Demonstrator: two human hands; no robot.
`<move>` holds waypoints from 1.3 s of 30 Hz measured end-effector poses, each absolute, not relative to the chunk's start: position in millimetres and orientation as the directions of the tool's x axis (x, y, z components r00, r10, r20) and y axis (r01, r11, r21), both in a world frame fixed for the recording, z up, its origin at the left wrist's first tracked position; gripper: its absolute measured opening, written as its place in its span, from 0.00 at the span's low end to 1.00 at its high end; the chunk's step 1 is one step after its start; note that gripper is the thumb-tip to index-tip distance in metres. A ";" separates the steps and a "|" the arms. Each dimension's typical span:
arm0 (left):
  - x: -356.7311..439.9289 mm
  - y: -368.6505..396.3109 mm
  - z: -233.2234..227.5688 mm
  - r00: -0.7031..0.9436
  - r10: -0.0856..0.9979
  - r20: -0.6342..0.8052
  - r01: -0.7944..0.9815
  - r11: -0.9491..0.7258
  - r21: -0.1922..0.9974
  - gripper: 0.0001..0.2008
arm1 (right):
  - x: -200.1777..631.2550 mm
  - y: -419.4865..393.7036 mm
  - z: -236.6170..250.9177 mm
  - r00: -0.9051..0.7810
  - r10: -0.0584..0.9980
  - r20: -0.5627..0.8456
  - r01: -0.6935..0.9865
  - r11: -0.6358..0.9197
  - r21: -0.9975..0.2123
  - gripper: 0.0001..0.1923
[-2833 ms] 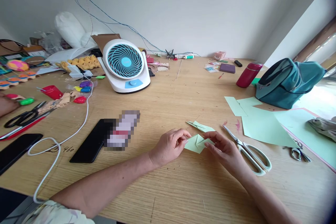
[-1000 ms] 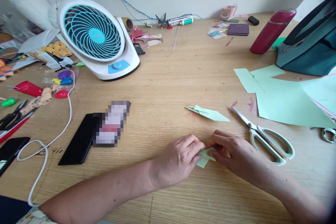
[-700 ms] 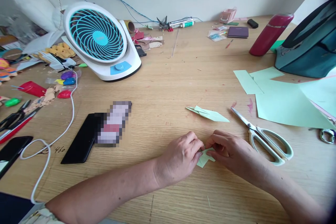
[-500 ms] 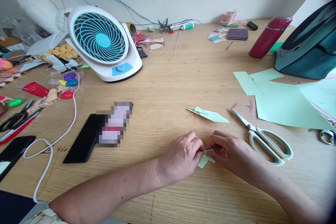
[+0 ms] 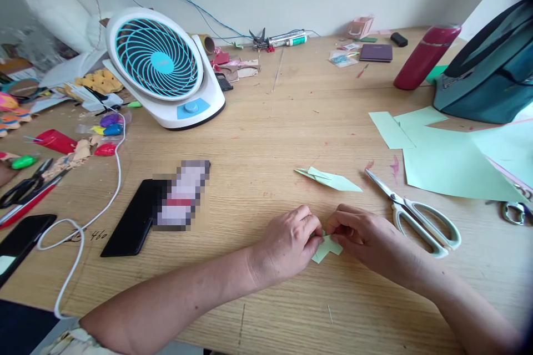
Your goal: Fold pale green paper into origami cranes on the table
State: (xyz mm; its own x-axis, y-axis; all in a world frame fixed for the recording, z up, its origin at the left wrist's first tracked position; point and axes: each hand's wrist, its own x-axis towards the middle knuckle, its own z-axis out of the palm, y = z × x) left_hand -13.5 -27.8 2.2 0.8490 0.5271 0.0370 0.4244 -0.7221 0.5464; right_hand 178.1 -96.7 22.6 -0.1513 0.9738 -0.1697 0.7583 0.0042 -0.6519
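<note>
A small folded piece of pale green paper [image 5: 326,248] lies on the wooden table [image 5: 266,122] near its front edge. My left hand [image 5: 287,244] pinches its left side and my right hand [image 5: 366,238] pinches its right side, fingertips nearly meeting over it. Most of the paper is hidden under my fingers. A second folded green paper shape [image 5: 328,178] lies a little farther back, untouched. White-handled scissors [image 5: 416,215] rest just right of my right hand.
Green paper sheets [image 5: 449,161] and a teal bag [image 5: 487,75] sit at right, with a red bottle [image 5: 425,55] behind. A white and blue fan [image 5: 162,66] stands back left. A black phone [image 5: 133,224], white cable [image 5: 79,233] and craft clutter lie left.
Earlier my hands held the paper more open and farther back; they have since drawn nearer the front edge and closed over it, folded smaller. In the last second they have hardly moved.
</note>
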 end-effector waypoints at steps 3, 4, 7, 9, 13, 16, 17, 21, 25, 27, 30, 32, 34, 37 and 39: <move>-13.6 -27.5 1.8 0.849 0.527 0.051 0.416 -0.724 0.551 0.03 | 177.6 -96.3 24.4 -0.151 0.975 -0.165 0.756 0.007 -0.654 0.09; -13.7 -27.5 1.8 0.849 0.525 0.057 0.412 -0.726 0.551 0.03 | 177.4 -96.3 24.9 -0.149 0.975 -0.165 0.756 0.005 -0.655 0.10; -13.9 -27.4 2.0 0.851 0.520 0.071 0.403 -0.734 0.546 0.03 | 177.4 -96.4 25.6 -0.147 0.975 -0.164 0.757 0.005 -0.654 0.10; -14.0 -27.2 2.2 0.853 0.517 0.070 0.403 -0.738 0.541 0.03 | 177.6 -96.3 25.1 -0.146 0.976 -0.160 0.758 0.007 -0.652 0.10; -14.4 -26.6 2.1 0.860 0.506 0.069 0.397 -0.747 0.533 0.03 | 178.3 -96.0 23.2 -0.150 0.976 -0.159 0.754 0.009 -0.657 0.10; -14.8 -26.1 1.6 0.864 0.498 0.081 0.386 -0.756 0.529 0.04 | 178.4 -96.0 22.4 -0.147 0.975 -0.168 0.753 0.000 -0.658 0.10; -14.9 -26.0 1.4 0.865 0.495 0.085 0.382 -0.758 0.529 0.03 | 178.4 -96.1 22.4 -0.144 0.975 -0.171 0.752 -0.004 -0.659 0.10; -15.4 -25.3 0.4 0.866 0.491 0.097 0.369 -0.757 0.540 0.03 | 178.4 -96.3 22.9 -0.142 0.975 -0.172 0.745 -0.009 -0.667 0.10; -16.3 -23.9 -0.4 0.868 0.484 0.108 0.344 -0.744 0.573 0.03 | 178.5 -97.0 23.2 -0.140 0.974 -0.178 0.741 -0.016 -0.671 0.09; -17.0 -23.2 -0.4 0.872 0.475 0.117 0.324 -0.740 0.590 0.03 | 178.6 -97.5 23.2 -0.142 0.973 -0.183 0.743 -0.017 -0.669 0.07; -18.2 -22.7 0.2 0.884 0.446 0.138 0.286 -0.751 0.595 0.04 | 178.6 -97.8 23.2 -0.133 0.974 -0.184 0.746 -0.024 -0.665 0.07; -18.8 -22.6 0.4 0.893 0.425 0.148 0.267 -0.765 0.587 0.05 | 178.5 -97.7 23.7 -0.124 0.974 -0.191 0.742 -0.037 -0.669 0.08; -19.4 -22.7 0.3 0.897 0.412 0.158 0.255 -0.777 0.576 0.06 | 178.4 -97.7 24.8 -0.122 0.970 -0.210 0.733 -0.054 -0.678 0.07; -19.7 -22.7 0.0 0.902 0.387 0.191 0.225 -0.799 0.557 0.07 | 178.5 -97.8 26.4 -0.137 0.963 -0.233 0.724 -0.063 -0.687 0.07; -19.6 -22.8 0.1 0.904 0.368 0.218 0.203 -0.818 0.538 0.07 | 178.7 -98.0 26.7 -0.146 0.960 -0.241 0.720 -0.064 -0.691 0.07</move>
State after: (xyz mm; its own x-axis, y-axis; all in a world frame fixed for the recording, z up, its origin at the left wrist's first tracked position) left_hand -19.6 -22.8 0.1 0.9038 0.3681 0.2184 0.2030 -0.8179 0.5384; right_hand 178.7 -98.0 26.7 -0.1460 0.9595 -0.2408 0.7198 -0.0639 -0.6912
